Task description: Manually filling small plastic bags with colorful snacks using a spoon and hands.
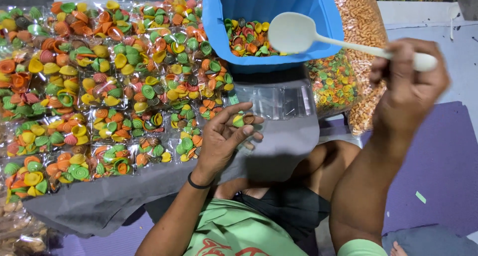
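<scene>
At lower centre of the frame, the left hand (225, 136) pinches 2 small coloured shell crackers (243, 120) in a nearly shut grip, just over an empty clear bag (276, 100). To do this well, I judge the bag mouth should be held wide and steady so nothing spills onto the grey cloth (114, 196). At right, the right hand (409, 81) has a closed grip on the white spoon (298, 33), its bowl over the blue tub (271, 17) at top centre. Filled packets (99, 81) fill the upper left.
</scene>
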